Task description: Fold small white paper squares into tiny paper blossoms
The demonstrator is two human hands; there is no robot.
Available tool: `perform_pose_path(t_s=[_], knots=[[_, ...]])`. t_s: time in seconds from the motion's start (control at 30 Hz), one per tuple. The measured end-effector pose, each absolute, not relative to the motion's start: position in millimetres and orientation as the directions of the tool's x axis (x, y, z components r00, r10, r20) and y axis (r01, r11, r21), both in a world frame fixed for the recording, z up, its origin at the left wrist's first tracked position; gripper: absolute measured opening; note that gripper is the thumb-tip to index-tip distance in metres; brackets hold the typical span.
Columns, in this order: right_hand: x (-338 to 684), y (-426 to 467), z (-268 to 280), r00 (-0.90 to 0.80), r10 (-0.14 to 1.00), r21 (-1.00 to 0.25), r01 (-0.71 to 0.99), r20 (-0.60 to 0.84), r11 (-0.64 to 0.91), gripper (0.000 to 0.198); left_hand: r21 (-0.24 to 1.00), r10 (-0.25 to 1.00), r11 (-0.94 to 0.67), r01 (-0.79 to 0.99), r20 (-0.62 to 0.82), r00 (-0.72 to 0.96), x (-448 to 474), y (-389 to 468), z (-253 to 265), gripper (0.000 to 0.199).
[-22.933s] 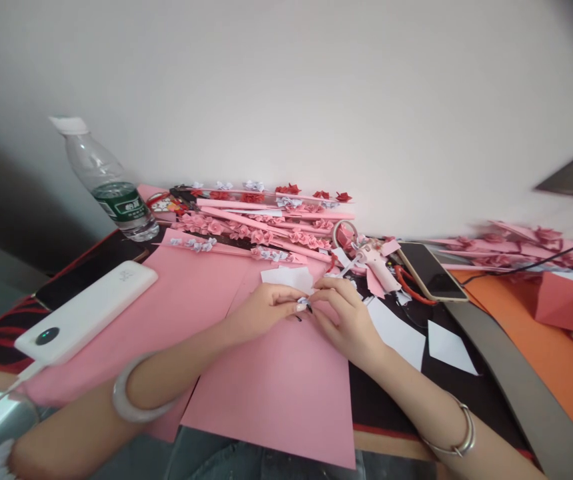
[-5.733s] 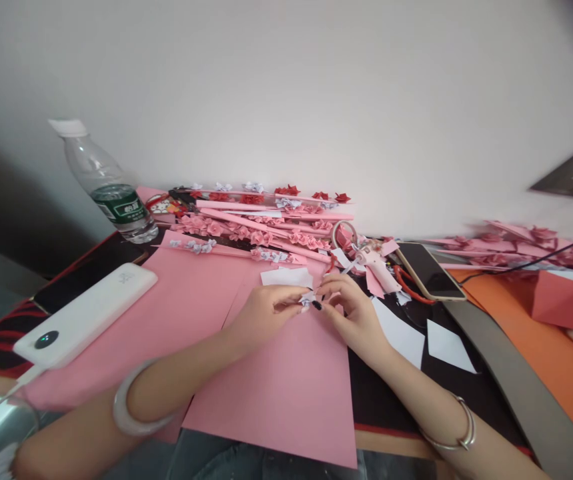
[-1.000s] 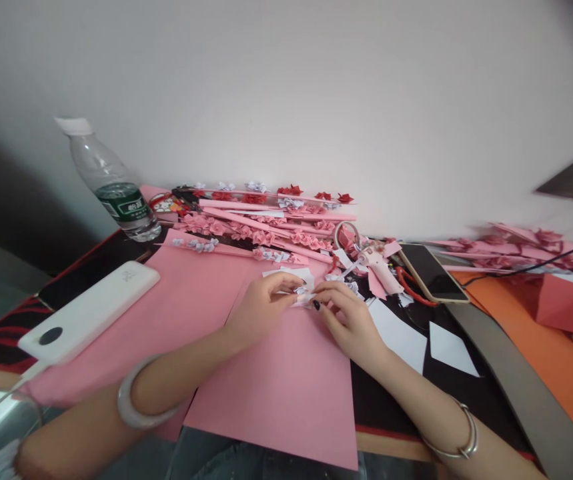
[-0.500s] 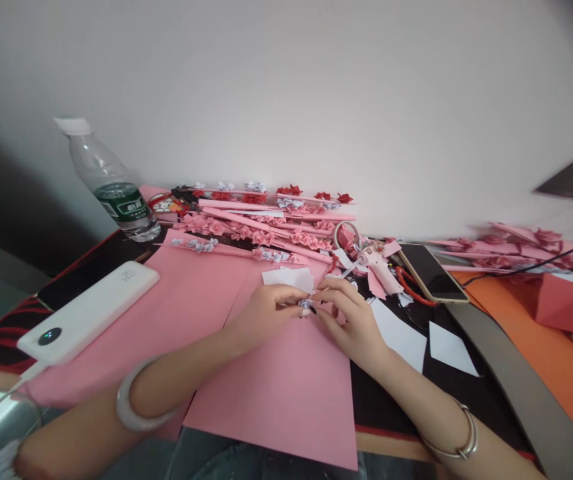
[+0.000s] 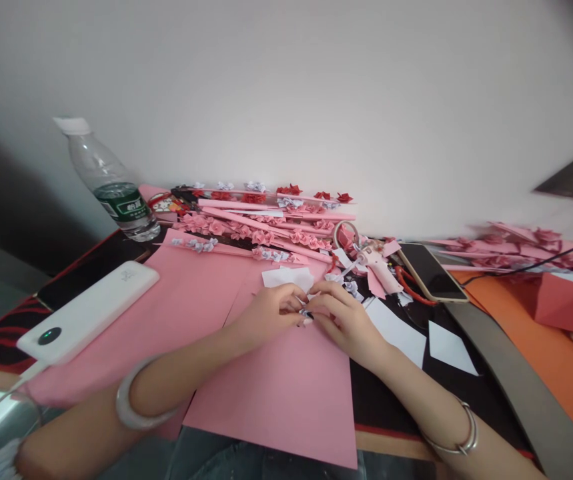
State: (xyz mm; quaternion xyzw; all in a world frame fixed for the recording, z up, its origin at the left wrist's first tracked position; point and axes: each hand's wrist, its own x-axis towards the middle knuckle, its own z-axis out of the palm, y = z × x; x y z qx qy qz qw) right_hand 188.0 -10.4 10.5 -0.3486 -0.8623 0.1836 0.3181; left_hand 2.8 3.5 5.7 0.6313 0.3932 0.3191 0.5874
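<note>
Between my fingertips is a small white paper flower [image 5: 305, 314], mostly covered by them. My left hand [image 5: 277, 312] pinches it from the left, thumb and fingers together. From the right, my right hand [image 5: 343, 320] closes its fingers on the same flower. Both hands are over a large pink paper sheet [image 5: 276, 393]. A white paper piece [image 5: 286, 277] lies just beyond my left hand. Past my right hand are loose white paper flowers [image 5: 351, 288] and a pale pink glue gun [image 5: 381, 267].
Pink paper stems with flowers [image 5: 266, 230] lie along the wall. At the left stand a water bottle [image 5: 116, 187] and a white power bank [image 5: 91, 310]. A phone [image 5: 431, 272], white paper squares [image 5: 451, 348] and orange paper [image 5: 541, 360] are at the right.
My fingers have drawn closer together around the paper flower, hiding more of it. My right hand has shifted slightly left, showing more of the loose white flowers behind it.
</note>
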Motion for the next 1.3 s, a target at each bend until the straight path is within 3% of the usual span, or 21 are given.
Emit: perform_pose_path(t_s=[0.17,0.33,0.43,0.77,0.9,1.03,1.2,1.3], knots=[[187,-11,11,-0.489,0.761,-0.59,0.486,0.427,0.644,0.019,0.997,0.872,-0.011,0.083,-0.031,0.489,3,6,0,0.022],[185,-10,8,-0.295,0.881,-0.73,0.494,0.371,0.472,0.019,0.998,0.833,0.048,-0.029,-0.024,0.552,1,9,2,0.023],[184,-10,6,-0.269,0.904,-0.772,0.473,0.333,0.425,0.017,0.992,0.82,0.096,-0.079,-0.034,0.571,0,9,0,0.026],[185,-11,7,-0.365,0.865,-0.711,0.501,0.343,0.493,0.023,0.999,0.841,-0.005,0.049,-0.023,0.54,1,10,-2,0.024],[185,-9,8,-0.288,0.901,-0.758,0.49,0.325,0.431,0.02,0.998,0.843,0.045,0.039,-0.059,0.535,1,9,1,0.029],[191,-4,13,-0.135,0.906,-0.759,0.506,0.4,0.41,0.01,0.998,0.892,0.058,0.026,-0.064,0.448,-2,13,1,0.033],[211,8,18,0.022,0.848,-0.68,0.609,0.529,0.408,0.009,0.985,0.952,-0.1,0.138,0.055,0.3,-9,18,5,0.032],[225,17,20,0.003,0.796,-0.552,0.722,0.605,0.417,0.01,0.95,0.963,-0.185,0.251,0.124,0.24,-11,17,10,0.032]])
